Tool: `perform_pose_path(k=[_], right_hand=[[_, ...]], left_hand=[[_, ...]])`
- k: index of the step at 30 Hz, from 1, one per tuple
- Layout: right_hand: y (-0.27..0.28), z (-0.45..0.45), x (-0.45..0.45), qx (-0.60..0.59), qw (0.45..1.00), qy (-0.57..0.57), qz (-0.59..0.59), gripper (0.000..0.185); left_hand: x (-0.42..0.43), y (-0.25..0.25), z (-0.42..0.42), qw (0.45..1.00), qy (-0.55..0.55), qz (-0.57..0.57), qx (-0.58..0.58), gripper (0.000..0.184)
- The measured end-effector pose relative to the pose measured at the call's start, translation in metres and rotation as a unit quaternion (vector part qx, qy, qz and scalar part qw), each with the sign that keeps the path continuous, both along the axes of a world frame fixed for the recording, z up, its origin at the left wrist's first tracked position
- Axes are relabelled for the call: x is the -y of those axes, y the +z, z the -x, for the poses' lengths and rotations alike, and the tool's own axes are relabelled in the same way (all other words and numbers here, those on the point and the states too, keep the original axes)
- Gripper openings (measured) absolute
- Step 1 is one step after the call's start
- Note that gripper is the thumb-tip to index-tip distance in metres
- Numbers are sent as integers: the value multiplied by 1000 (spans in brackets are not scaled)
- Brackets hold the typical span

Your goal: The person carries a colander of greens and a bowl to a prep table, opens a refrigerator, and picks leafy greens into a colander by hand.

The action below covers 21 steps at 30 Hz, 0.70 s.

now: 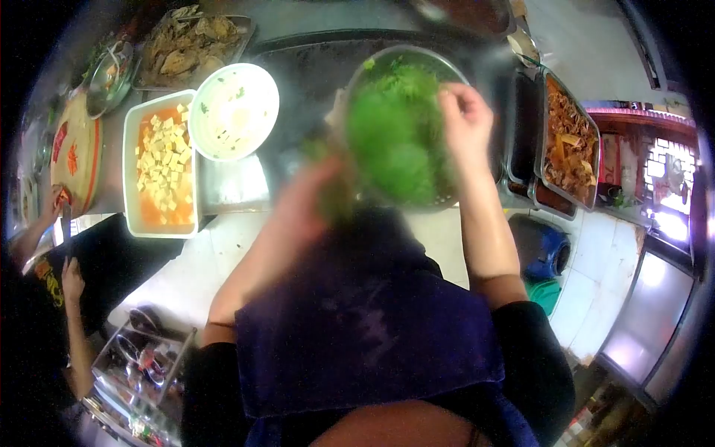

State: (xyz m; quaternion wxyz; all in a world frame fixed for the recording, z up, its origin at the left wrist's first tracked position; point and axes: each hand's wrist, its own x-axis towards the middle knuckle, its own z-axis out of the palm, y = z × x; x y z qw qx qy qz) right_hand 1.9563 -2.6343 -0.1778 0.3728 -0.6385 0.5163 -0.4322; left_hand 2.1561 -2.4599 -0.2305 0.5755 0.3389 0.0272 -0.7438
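Green leaves in a metal bowl, smack between the right grip, fingers curled together, and left grip, too blurry to tell, sorry.

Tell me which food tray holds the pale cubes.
The white tray, with the white bowl at its upper right; the upper-left tray and far-right tray hold brown food.

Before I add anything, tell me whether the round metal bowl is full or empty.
Not empty: leafy greens cover most of the round metal bowl's inside; blur hides how deep they lie.
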Motion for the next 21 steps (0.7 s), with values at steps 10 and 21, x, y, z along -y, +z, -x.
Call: perform_pose_path(k=[10,21], right_hand=[[19,-26,-105,-211,925,269,169,14],[-66,83,7,-416,899,38,129,10]], left_hand=[[9,19,14,992,-101,56,54,25],[9,10,6,980,-150,113,-72,24]])
